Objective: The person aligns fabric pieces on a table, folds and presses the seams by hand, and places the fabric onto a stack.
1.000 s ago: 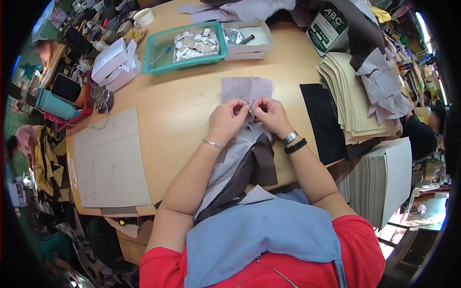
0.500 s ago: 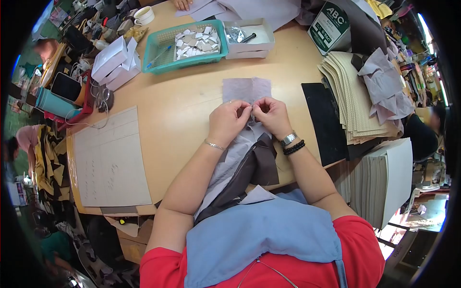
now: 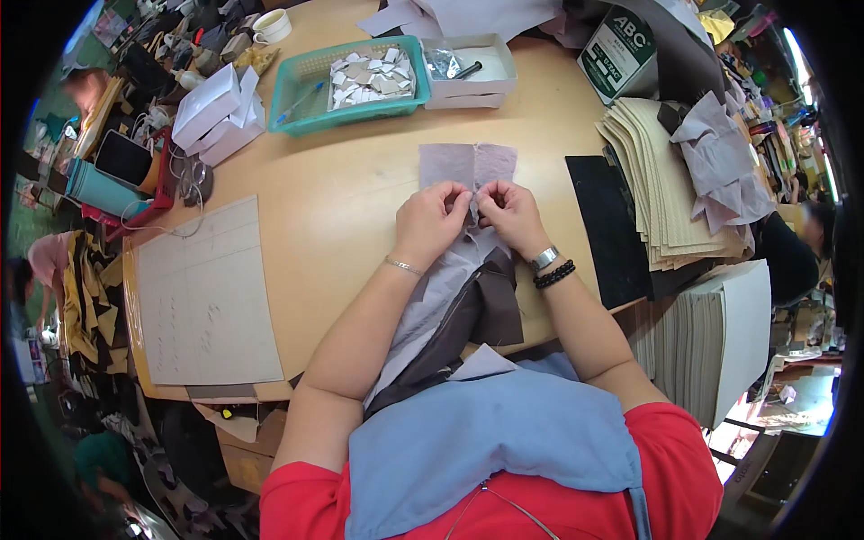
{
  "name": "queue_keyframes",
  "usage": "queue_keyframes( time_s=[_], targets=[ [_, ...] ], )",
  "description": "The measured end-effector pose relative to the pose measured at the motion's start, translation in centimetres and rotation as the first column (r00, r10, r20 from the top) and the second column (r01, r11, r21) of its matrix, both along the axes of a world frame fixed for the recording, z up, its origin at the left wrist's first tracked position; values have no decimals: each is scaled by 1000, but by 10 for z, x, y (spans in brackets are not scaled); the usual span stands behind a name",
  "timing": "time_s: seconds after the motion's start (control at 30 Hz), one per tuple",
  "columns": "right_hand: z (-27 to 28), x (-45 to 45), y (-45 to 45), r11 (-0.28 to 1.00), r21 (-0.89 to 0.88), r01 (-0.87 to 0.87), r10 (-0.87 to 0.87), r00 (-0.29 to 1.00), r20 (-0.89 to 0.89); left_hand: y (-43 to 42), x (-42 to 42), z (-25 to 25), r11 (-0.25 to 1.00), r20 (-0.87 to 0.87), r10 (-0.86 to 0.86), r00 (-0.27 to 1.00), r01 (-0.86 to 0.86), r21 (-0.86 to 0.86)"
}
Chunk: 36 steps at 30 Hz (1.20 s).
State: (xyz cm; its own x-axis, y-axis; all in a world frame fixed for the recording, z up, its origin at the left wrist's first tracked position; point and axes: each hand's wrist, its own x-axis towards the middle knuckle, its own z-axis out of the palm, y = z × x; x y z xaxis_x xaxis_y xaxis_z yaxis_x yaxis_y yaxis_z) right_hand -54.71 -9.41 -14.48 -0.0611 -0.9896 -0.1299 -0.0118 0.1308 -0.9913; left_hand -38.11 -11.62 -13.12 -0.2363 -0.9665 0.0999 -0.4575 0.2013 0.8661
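Lilac fabric [image 3: 443, 281], lying on the surface [image 3: 342, 198] near the teal basket [image 3: 349, 118].
Left hand [image 3: 434, 222] and right hand [image 3: 513, 216], fingertips close together, each pinch the fabric at its central seam; dark brown cloth [image 3: 497, 308] lies against it, nearer the apron [image 3: 490, 432].

You're pinching the lavender cloth [image 3: 450, 164] at its middle seam, left hand [image 3: 434, 223] and right hand [image 3: 510, 216] working close together, thumbs meeting forefingers. Dark fabric [image 3: 497, 306] is running along the cloth's near part, toward your blue apron [image 3: 490, 432]. All this is lying on a wooden table [image 3: 342, 198]. Far side: teal basket [image 3: 355, 124] holding white scraps [image 3: 371, 79], open white box [image 3: 466, 99] sitting just right of it. Left: marked paper sheet [image 3: 211, 301] lying flat. Right: black board [image 3: 605, 229], cream sheets [image 3: 643, 184] stacking up beside it, ABC tin [image 3: 617, 54] standing farther off.
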Motion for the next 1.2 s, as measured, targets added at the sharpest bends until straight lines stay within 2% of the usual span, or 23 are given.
queue_keyframes(
  time_s=[0.1,0.2,0.3,0.4,0.5,0.6,0.7,0.8,0.9,1.0,1.1,1.2],
  targets=[
    [3,-5,-4,998,56,-21,15,993,121,1,-4,-1,1000,17,6,1000,-5,-16],
    [13,4,0,999,-14,39,-39,999,23,1,-1,-2,994,67,13,998,-5,-111],
    [9,5,0,999,-25,37,-37,999,3,3,0,-4,957,127,44,991,-5,-291],
    [0,3,0,997,-48,59,-59,998,-4,3,-3,-3,953,170,38,985,16,-302],
    [-5,8,2,970,-227,92,-136,973,-188,4,-2,7,947,242,25,970,55,-316],
    [1,11,3,960,-273,64,-155,932,-327,2,-1,3,911,248,37,968,69,-407],
    [-7,9,0,982,-169,87,-106,989,-103,3,-5,2,998,14,41,999,-41,-48],
    [-1,11,-2,992,-75,106,-101,992,74,-2,-4,-3,999,-87,37,996,-36,8],
    [-3,12,0,994,-85,72,-70,997,27,-3,1,0,992,-74,-4,997,-5,-130],
    [-1,15,2,994,-98,54,-59,997,-50,-6,8,2,949,65,-35,997,53,-310],
    [-4,16,2,979,-196,48,-88,975,-203,-6,9,4,934,178,-31,984,92,-345],
    [-7,9,-2,996,-88,25,-24,1000,6,-5,5,0,991,72,-26,997,35,-127]
  ],
)
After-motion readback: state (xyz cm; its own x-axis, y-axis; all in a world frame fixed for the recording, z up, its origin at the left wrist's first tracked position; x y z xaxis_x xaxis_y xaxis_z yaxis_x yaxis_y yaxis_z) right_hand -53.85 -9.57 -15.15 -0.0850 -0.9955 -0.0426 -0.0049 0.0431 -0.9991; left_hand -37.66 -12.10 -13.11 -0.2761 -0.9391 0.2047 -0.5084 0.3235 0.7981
